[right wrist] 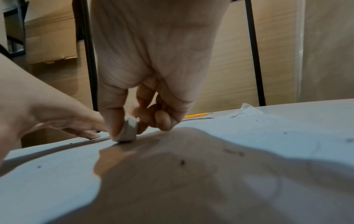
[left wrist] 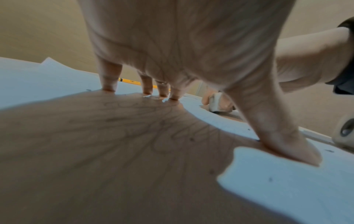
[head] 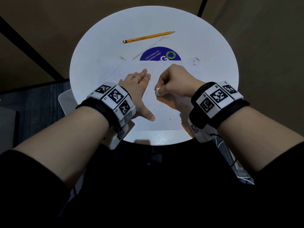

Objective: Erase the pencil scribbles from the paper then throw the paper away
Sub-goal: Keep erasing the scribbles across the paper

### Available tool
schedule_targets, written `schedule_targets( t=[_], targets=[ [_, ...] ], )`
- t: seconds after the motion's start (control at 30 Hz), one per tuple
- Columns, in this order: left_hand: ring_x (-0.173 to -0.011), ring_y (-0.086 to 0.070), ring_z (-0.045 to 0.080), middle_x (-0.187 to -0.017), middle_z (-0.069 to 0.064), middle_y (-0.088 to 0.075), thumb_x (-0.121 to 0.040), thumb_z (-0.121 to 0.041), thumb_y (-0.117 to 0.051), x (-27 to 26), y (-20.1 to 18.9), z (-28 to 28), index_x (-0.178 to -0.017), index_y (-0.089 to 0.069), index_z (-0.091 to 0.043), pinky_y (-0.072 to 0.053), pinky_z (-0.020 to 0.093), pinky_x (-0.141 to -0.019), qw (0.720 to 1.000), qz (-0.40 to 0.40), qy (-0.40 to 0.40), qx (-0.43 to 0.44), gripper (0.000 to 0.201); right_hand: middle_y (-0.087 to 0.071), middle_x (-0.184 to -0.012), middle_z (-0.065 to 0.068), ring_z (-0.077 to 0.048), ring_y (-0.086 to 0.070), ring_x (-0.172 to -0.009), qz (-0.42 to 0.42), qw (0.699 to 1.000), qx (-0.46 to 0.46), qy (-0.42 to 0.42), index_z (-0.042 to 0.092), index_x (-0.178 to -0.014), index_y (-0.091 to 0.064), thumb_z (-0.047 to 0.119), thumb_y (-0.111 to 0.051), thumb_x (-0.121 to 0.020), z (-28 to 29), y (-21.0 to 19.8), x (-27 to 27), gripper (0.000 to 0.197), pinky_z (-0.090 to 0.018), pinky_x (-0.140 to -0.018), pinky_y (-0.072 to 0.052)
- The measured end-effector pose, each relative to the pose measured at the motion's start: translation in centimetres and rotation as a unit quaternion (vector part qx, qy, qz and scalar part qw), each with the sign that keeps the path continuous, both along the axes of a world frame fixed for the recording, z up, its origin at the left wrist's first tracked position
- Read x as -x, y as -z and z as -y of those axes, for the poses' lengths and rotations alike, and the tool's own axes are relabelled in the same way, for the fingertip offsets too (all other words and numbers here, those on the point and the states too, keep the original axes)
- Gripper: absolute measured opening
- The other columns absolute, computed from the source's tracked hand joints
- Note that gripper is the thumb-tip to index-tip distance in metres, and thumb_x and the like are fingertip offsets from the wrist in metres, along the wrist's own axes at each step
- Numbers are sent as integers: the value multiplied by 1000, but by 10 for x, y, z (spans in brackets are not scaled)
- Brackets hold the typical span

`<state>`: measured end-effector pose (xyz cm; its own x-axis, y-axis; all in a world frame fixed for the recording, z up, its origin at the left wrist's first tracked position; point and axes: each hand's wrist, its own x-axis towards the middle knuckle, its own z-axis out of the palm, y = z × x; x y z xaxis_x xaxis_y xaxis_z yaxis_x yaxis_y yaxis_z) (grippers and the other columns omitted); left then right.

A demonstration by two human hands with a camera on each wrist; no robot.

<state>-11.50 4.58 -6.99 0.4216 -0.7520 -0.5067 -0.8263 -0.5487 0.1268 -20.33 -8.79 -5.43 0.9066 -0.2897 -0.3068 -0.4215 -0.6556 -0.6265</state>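
A white sheet of paper (head: 115, 71) with faint pencil scribbles lies on the round white table (head: 102, 35). My left hand (head: 139, 89) presses flat on the paper, fingers spread and thumb out; its fingertips (left wrist: 109, 88) touch the sheet. My right hand (head: 174, 83) pinches a small white eraser (head: 157, 91) between thumb and fingers, its lower end on the paper just right of my left hand. The eraser (right wrist: 127, 131) shows clearly in the right wrist view, resting on the paper (right wrist: 268, 133). Scribble lines (left wrist: 134, 121) run under my left palm.
A yellow pencil (head: 148, 37) lies across the far part of the table. A round blue sticker (head: 158, 54) is half covered by the paper's far edge. Dark eraser crumbs (right wrist: 182, 162) dot the sheet. A corner of a white seat (head: 64, 104) sits at the left below the table.
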Motion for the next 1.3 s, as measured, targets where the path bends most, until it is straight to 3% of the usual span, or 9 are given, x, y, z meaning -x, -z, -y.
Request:
schedule_targets(
  t=[0.27, 0.37, 0.43, 0.57, 0.67, 0.73, 1.0, 1.17, 1.3],
  targets=[
    [-144, 0, 19, -158, -7, 10, -54, -70, -73, -1, -2, 0, -151, 4, -21, -21, 45, -115, 1000, 9, -2, 9, 133, -71, -83, -1, -2, -60, -69, -21, 999, -25, -31, 4, -81, -73, 7, -72, -74, -1, -3, 1, 8, -17, -68, -48],
    [-142, -7, 21, -158, -5, 0, -55, -68, -74, -1, -9, 6, -151, -3, -23, -30, 45, -108, 1000, 27, -6, 1, 128, -66, -61, 13, 1, -60, -63, -14, 999, -39, -12, 2, -82, -72, 6, -73, -72, 6, -8, -1, 11, -18, -67, -48],
    [-139, -15, 22, -154, 0, -12, -58, -64, -75, -3, -16, 12, -150, -12, -22, -35, 44, -103, 999, 33, -9, -3, 120, -61, -47, 14, 4, -54, -47, 4, 998, -59, 4, -1, -85, -72, 3, -73, -71, 13, -16, -7, 14, -10, -53, -42],
    [-128, -31, 24, -138, 5, -32, -59, -55, -81, -12, -25, 26, -138, -34, -17, -41, 41, -98, 999, 30, -17, 2, 99, -71, -80, -12, -7, -52, -54, 63, 994, -91, 14, 2, -81, -70, 1, -72, -73, 24, -39, -28, 8, -19, -53, -43],
    [-127, -35, 24, -135, 5, -35, -57, -52, -83, -17, -27, 32, -136, -39, -19, -42, 44, -99, 999, 25, -24, 2, 96, -64, -54, 7, -6, -51, -51, 80, 988, -132, 9, 4, -78, -70, -1, -71, -72, 28, -45, -40, 8, -19, -51, -44],
    [-127, -35, 23, -135, 5, -36, -57, -52, -83, -18, -26, 33, -135, -40, -19, -42, 43, -99, 999, 25, -25, 8, 95, -62, -52, 7, -6, -50, -50, 71, 988, -136, 5, 2, -79, -71, -1, -72, -71, 29, -41, -43, 8, -19, -50, -44],
    [-119, -39, 17, -126, -1, -40, -56, -52, -83, -19, -18, 25, -129, -42, -19, -40, 33, -84, 998, 19, -45, 44, 89, -61, -59, 0, -7, -52, -48, -42, 997, -11, -59, 9, -78, -73, 8, -77, -67, 24, -28, -34, 12, -21, -52, -42],
    [-126, -34, 18, -136, -1, -36, -55, -57, -81, -17, -12, 22, -137, -37, -24, -40, 36, -94, 997, 14, -48, 58, 99, -55, -64, 4, -18, -54, -72, -64, 983, 128, -117, 10, -74, -63, 10, -75, -72, 11, -18, -26, 13, -19, -52, -36],
    [-128, -31, 20, -139, 0, -33, -54, -55, -82, -16, -12, 22, -140, -35, -24, -40, 39, -97, 997, 10, -53, 62, 103, -54, -62, 5, -16, -54, -71, -75, 981, 130, -126, 11, -69, -60, 6, -74, -71, 12, -21, -26, 14, -17, -50, -35]
  ],
)
